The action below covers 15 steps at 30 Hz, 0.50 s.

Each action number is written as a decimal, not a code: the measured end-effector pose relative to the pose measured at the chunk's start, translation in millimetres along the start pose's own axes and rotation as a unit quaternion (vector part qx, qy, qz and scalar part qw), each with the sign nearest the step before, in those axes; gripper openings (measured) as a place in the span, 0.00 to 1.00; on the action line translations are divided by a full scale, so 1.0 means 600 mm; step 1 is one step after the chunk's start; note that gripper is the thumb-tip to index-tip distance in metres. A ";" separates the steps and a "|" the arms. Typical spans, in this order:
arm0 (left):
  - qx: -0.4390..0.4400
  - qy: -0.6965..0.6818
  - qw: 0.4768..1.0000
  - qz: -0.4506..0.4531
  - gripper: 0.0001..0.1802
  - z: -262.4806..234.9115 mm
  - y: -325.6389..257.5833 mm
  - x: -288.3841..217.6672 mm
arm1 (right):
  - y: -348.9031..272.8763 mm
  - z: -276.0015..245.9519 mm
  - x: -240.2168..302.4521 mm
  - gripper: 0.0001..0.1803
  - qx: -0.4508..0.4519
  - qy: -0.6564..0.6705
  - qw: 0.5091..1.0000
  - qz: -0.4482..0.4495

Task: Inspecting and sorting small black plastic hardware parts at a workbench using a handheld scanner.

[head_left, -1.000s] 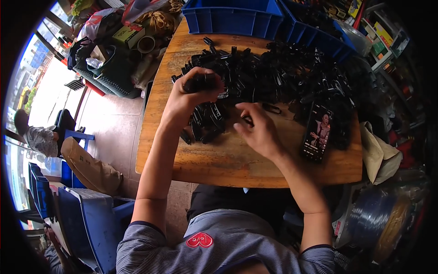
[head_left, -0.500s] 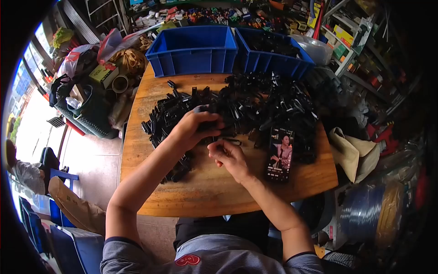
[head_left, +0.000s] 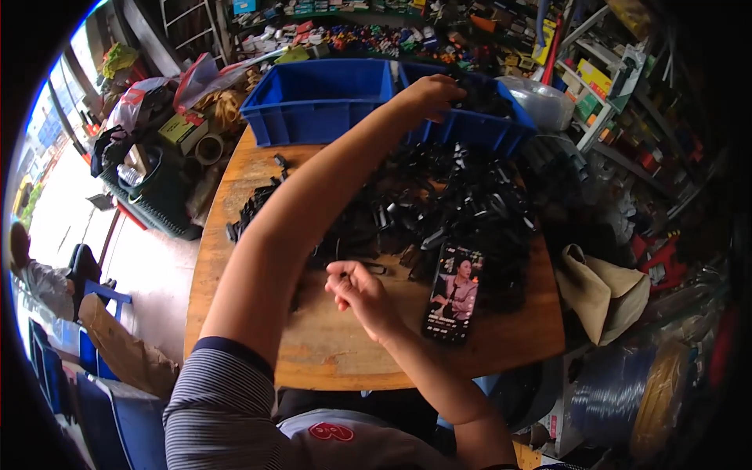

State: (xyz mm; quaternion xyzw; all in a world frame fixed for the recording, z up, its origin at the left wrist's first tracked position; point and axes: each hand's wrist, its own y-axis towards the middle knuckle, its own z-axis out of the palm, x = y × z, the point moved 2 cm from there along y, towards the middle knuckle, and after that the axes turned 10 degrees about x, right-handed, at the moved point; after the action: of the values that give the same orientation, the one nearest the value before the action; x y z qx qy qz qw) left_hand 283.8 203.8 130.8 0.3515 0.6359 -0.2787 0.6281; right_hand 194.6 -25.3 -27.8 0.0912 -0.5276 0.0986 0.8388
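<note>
Shifted since half a second ago is the left hand [head_left: 433,95], carried from above the table, close to the right hand, out to the right blue bin [head_left: 479,131]; the right hand [head_left: 360,291] is kept low over the wooden table [head_left: 517,345]. Small white lettering is seen on the screen of a dark phone [head_left: 453,294], below a pictured person; a red heart-shaped patch [head_left: 331,432] is worn on the shirt front; labels on the shelf boxes [head_left: 593,78] are too small to be read. Black parts [head_left: 446,200] are heaped across the table, pointed every which way; one loose part [head_left: 280,161] is set aslant at the heap's far left edge, and a slim black loop [head_left: 382,270] is laid roughly crosswise beyond the right hand. More black parts are held in the right bin; the left blue bin [head_left: 313,124] is placed alongside. Left fingers are bent and partly spread at the bin's rim, and whether anything is gripped cannot be told; right fingers are loosely curled toward the thumb, their contents, if any, likewise impossible to tell.
</note>
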 end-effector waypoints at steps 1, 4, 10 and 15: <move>0.062 0.124 0.989 0.041 0.23 -0.010 -0.062 -0.008 | 0.003 0.002 0.003 0.17 -0.015 -0.019 1.000 0.015; 0.199 0.302 0.932 0.031 0.18 -0.073 -0.257 0.017 | 0.006 -0.006 0.026 0.11 -0.064 -0.021 0.998 -0.020; 0.115 0.535 0.836 -0.037 0.23 -0.106 -0.537 0.107 | 0.006 -0.004 0.052 0.12 -0.077 -0.064 0.995 -0.013; 0.005 0.618 0.785 0.026 0.16 -0.066 -0.560 0.152 | 0.006 0.002 -0.004 0.11 -0.049 -0.046 0.998 0.008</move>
State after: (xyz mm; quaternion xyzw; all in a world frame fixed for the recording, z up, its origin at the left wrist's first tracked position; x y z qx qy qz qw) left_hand -4.6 43.3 12.8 0.4683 0.8771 0.0120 0.1058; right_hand 191.9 -22.3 -29.1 0.0499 -0.5709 0.0754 0.8160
